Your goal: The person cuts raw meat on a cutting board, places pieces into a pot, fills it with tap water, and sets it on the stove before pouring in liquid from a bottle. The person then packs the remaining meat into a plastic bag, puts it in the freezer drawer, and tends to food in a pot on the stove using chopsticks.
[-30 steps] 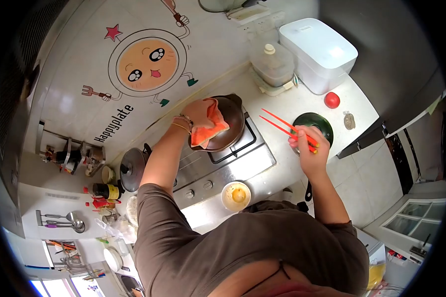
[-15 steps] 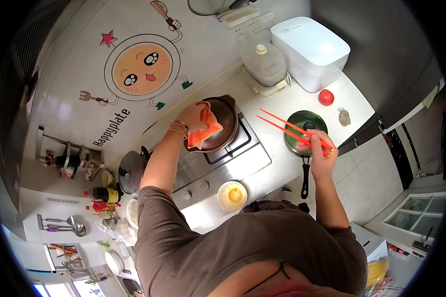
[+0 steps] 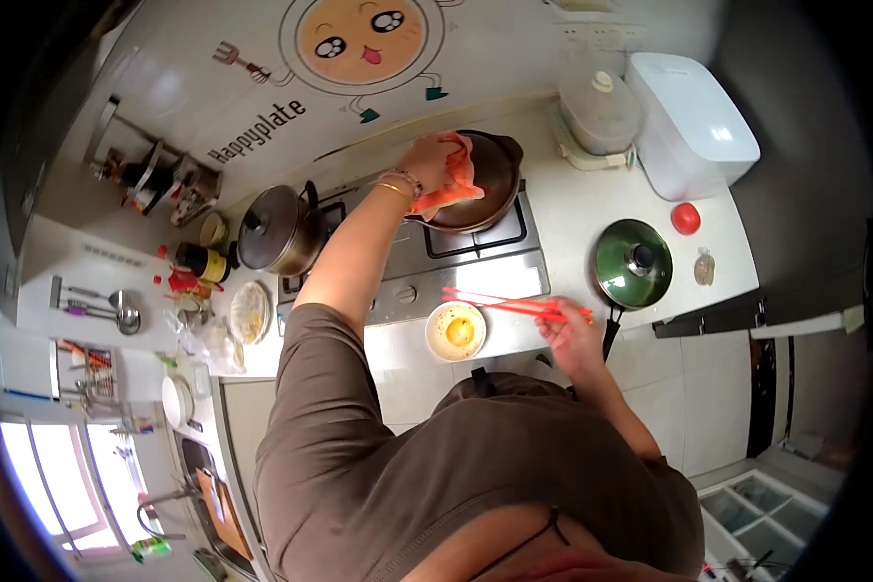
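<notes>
My left hand [image 3: 425,167] is closed on an orange-red cloth [image 3: 459,184], which lies against the top of a brown pot [image 3: 496,184] on the stove. Red chopsticks [image 3: 514,305] are gripped in my right hand [image 3: 570,335], over the counter's front edge. Their tips point left, above the back rim of a white bowl [image 3: 439,346] with yellow-orange contents. To the right of that hand sits a green-lidded pan [image 3: 616,262] with a black handle.
A lidded steel pot [image 3: 283,233] stands on the left burner. At the back right are a clear container [image 3: 601,116] and a white bin [image 3: 694,121]. A tomato [image 3: 686,218] and a small bag [image 3: 705,267] lie on the counter's right side.
The view has shifted. My right hand has moved from the green-lidded pan toward the bowl, and the chopsticks now reach over the bowl's rim. My left hand stays with the cloth at the brown pot.
</notes>
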Demonstrator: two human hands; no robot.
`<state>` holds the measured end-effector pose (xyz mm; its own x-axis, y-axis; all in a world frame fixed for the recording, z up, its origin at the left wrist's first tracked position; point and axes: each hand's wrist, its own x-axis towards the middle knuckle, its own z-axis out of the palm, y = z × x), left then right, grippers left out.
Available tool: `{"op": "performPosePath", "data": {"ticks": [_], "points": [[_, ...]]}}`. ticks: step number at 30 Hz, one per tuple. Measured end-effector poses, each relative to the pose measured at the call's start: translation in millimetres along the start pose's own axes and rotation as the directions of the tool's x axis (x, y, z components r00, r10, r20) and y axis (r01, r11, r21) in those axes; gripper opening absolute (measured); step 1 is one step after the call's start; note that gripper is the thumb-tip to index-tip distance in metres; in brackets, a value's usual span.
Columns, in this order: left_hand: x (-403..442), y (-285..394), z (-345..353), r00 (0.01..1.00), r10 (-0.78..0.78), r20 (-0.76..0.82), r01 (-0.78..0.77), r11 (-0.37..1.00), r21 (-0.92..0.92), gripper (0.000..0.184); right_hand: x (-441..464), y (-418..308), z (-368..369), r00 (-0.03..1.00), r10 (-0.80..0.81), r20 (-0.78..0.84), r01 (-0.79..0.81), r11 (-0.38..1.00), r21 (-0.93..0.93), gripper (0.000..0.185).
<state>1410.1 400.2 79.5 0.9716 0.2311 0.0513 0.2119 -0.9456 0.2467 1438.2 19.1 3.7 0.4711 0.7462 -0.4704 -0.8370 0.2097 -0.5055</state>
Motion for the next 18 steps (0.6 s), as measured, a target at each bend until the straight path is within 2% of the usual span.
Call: {"op": "performPosePath", "data": {"ticks": [2, 3, 5, 8, 10, 12, 14, 16, 18], "points": [[4, -11, 1, 0.998, -0.050, 0.046, 0.047, 0.997, 0.063, 0.033, 0, 7, 2, 0.998, 0.056, 0.029, -0.056, 0.998, -0.023, 0.018], [-5, 4, -16, 0.986, -0.165, 0.035, 0.168, 0.977, -0.130, 0.033, -3, 8, 6, 0.997, 0.069, 0.027, -0.069, 0.997, -0.031, 0.018], [-30, 53, -67, 0.919, -0.387, 0.074, 0.371, 0.784, -0.498, 0.032, -6, 13, 4, 0.996, 0.084, 0.024, -0.083, 0.996, -0.036, 0.021], [-73, 46, -85, 0.821, -0.463, -0.335, 0.252, 0.819, -0.516, 0.034, -6, 18, 5, 0.989, 0.145, 0.029, -0.144, 0.989, -0.012, 0.024], [-116, 48, -84, 0.679, -0.533, -0.504, 0.046, 0.717, -0.696, 0.031, 0, 27, -2, 0.975, 0.224, 0.006, -0.224, 0.972, 0.076, 0.027], [-169, 68, -86, 0.643, -0.676, -0.360, -0.095, 0.396, -0.913, 0.034, 3, 39, -9, 0.963, 0.267, -0.026, -0.261, 0.957, 0.130, 0.029], [-223, 78, -78, 0.601, -0.761, -0.243, -0.084, 0.242, -0.967, 0.032, 6, 49, -14, 0.964, 0.260, -0.057, -0.249, 0.957, 0.147, 0.031], [-279, 63, -42, 0.490, -0.862, -0.127, -0.110, 0.083, -0.990, 0.037, 14, 62, -23, 0.959, 0.272, -0.083, -0.259, 0.956, 0.139, 0.034], [-334, 35, 9, 0.548, -0.817, -0.177, -0.297, 0.007, -0.955, 0.043, 22, 78, -30, 0.949, 0.283, -0.139, -0.265, 0.954, 0.138, 0.036]]}}
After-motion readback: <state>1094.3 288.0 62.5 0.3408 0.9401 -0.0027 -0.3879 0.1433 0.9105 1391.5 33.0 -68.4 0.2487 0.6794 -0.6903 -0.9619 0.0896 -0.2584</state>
